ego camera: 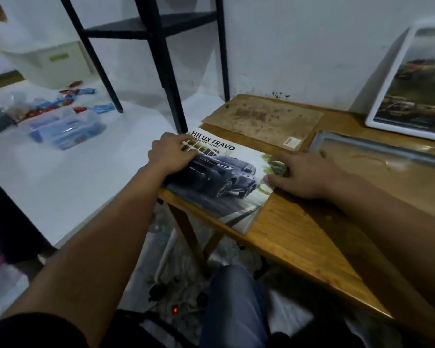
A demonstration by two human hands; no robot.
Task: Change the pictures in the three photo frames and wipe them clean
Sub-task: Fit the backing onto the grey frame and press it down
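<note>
— Where are the hands?

— The left hand [172,153] lies loosely curled on the car picture's [226,182] top-left corner; the right hand [303,175] presses flat, fingers spread, on its right edge.

— And the frame?

— The open frame [377,149] lies flat on the wooden table [299,237], just right of the right hand. The picture's long axis runs diagonally; I'd say the right hand is nearer.

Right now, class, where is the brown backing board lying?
In the head view, the brown backing board lies flat at the far edge of the wooden table, against the wall, just behind the car picture and left of the empty frame.
</note>
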